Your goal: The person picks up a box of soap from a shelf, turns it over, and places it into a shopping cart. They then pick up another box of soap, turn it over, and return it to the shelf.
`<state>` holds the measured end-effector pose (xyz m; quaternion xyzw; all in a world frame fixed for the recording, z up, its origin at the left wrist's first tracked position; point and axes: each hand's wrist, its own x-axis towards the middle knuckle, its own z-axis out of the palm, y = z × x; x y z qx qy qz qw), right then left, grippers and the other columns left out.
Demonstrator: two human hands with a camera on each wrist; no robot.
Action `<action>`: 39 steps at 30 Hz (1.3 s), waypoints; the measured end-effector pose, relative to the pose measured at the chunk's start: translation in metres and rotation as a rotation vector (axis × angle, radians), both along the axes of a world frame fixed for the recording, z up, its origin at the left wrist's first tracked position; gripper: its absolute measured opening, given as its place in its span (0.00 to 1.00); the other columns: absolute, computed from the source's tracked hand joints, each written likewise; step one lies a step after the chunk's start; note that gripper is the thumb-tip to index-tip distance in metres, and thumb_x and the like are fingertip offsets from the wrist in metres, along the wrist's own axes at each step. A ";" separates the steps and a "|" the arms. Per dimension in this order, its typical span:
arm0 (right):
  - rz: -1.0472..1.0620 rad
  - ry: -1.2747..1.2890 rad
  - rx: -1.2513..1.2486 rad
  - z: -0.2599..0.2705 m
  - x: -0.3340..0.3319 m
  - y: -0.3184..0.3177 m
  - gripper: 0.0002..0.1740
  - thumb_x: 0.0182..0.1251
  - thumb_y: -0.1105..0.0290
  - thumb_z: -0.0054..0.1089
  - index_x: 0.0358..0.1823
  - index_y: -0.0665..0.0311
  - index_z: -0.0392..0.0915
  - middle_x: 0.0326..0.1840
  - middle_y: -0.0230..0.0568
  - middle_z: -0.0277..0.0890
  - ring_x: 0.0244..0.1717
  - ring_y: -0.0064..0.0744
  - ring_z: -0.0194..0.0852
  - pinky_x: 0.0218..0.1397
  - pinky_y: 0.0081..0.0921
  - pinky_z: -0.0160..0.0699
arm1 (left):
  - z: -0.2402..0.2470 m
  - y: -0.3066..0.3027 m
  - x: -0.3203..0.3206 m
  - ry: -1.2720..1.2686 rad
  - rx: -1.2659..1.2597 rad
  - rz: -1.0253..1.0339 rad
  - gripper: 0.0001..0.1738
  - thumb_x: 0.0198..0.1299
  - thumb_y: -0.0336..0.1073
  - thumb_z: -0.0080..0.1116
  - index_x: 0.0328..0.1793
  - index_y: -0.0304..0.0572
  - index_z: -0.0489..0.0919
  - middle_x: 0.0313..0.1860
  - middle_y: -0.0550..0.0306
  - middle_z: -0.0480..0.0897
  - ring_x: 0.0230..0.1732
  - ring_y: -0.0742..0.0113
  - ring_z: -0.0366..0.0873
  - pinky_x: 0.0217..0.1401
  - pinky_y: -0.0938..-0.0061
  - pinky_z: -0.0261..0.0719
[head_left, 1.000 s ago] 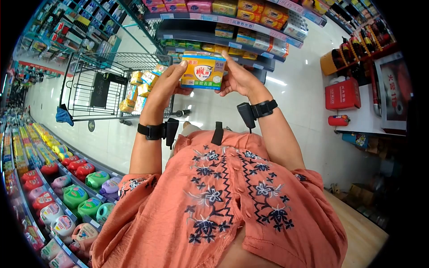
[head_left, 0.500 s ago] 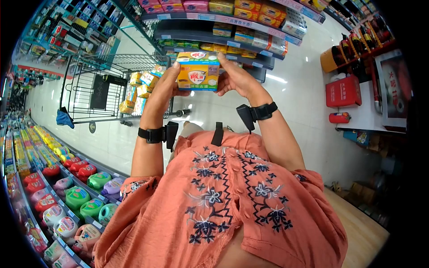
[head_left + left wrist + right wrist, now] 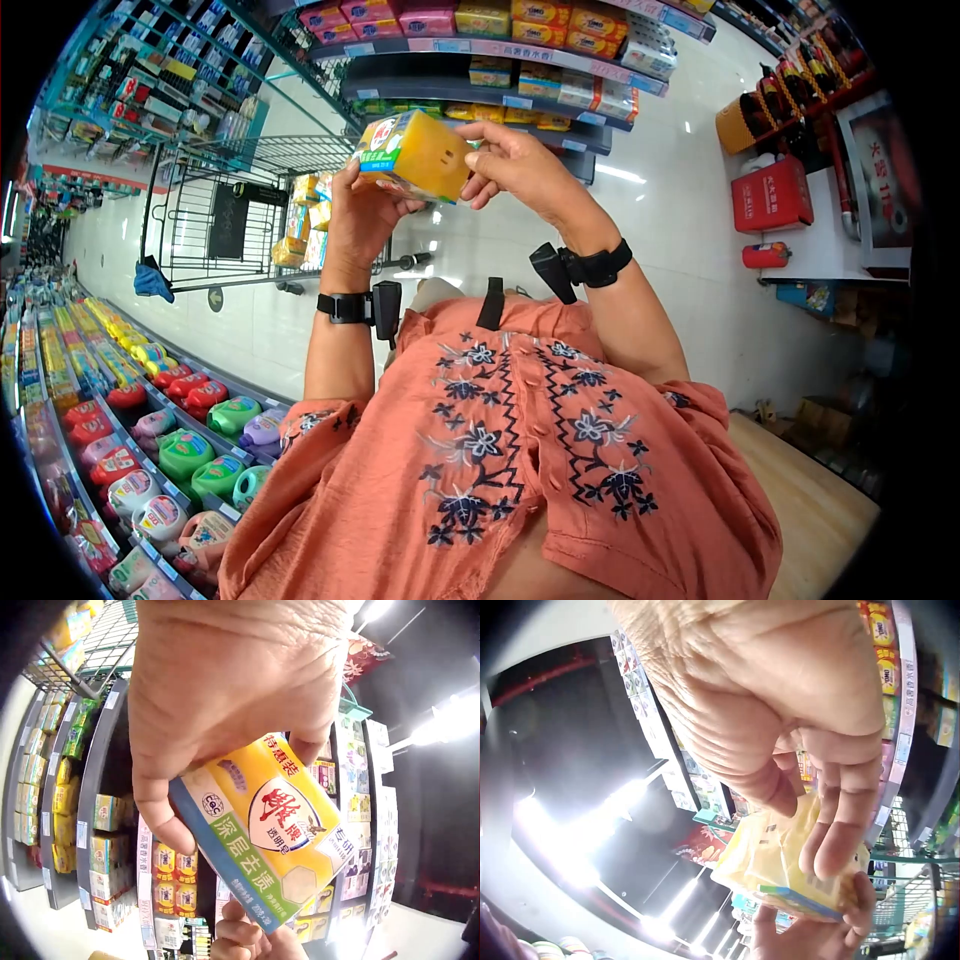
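A yellow, blue and green pack of laundry soap [image 3: 420,158] is held up in front of the body, tilted, its plain yellow end facing right. My left hand [image 3: 362,222] grips its left end, thumb on one side and fingers on the other, as the left wrist view shows beside the printed front of the soap pack [image 3: 274,825]. My right hand [image 3: 525,172] pinches at the right end, thumb and fingertips bent onto the clear wrapping of the soap pack [image 3: 780,847] in the right wrist view.
A wire shopping cart [image 3: 215,220] with several yellow soap packs [image 3: 300,230] stands at the left. Shelves [image 3: 480,55] of boxed soap rise ahead. Detergent bottles [image 3: 185,455] line the lower left shelf. A red box [image 3: 772,194] stands at the right.
The soap pack has turned from its printed front to show its yellow end, moving slightly left. My right hand has shifted its fingers from the pack's side to that end.
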<state>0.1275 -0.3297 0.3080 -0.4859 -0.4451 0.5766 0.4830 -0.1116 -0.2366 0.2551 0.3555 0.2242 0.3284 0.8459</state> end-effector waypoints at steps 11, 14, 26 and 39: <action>0.049 0.018 0.068 0.015 -0.001 -0.006 0.22 0.76 0.72 0.48 0.68 0.70 0.71 0.42 0.45 0.81 0.35 0.32 0.87 0.38 0.26 0.90 | 0.003 -0.006 0.004 -0.150 -0.101 -0.027 0.38 0.70 0.64 0.48 0.74 0.43 0.72 0.71 0.45 0.76 0.65 0.50 0.78 0.61 0.53 0.80; 0.059 0.027 0.075 0.016 -0.001 -0.008 0.22 0.76 0.71 0.49 0.67 0.71 0.71 0.42 0.45 0.80 0.35 0.32 0.87 0.37 0.26 0.89 | 0.007 -0.010 0.006 -0.162 -0.125 -0.021 0.38 0.69 0.64 0.49 0.74 0.43 0.71 0.70 0.45 0.76 0.64 0.50 0.79 0.56 0.56 0.83; 0.056 0.047 0.086 0.017 0.001 -0.011 0.22 0.76 0.68 0.53 0.66 0.72 0.71 0.40 0.45 0.81 0.32 0.32 0.87 0.34 0.24 0.89 | 0.006 -0.005 0.007 -0.225 -0.141 -0.078 0.40 0.72 0.64 0.43 0.74 0.38 0.70 0.66 0.41 0.79 0.59 0.48 0.83 0.53 0.58 0.87; 0.021 0.049 0.023 -0.006 0.007 -0.003 0.36 0.75 0.46 0.57 0.69 0.71 0.69 0.50 0.48 0.80 0.42 0.33 0.86 0.38 0.24 0.88 | 0.018 -0.010 0.011 0.120 0.050 0.085 0.35 0.71 0.62 0.48 0.69 0.40 0.73 0.58 0.48 0.84 0.55 0.57 0.84 0.53 0.63 0.85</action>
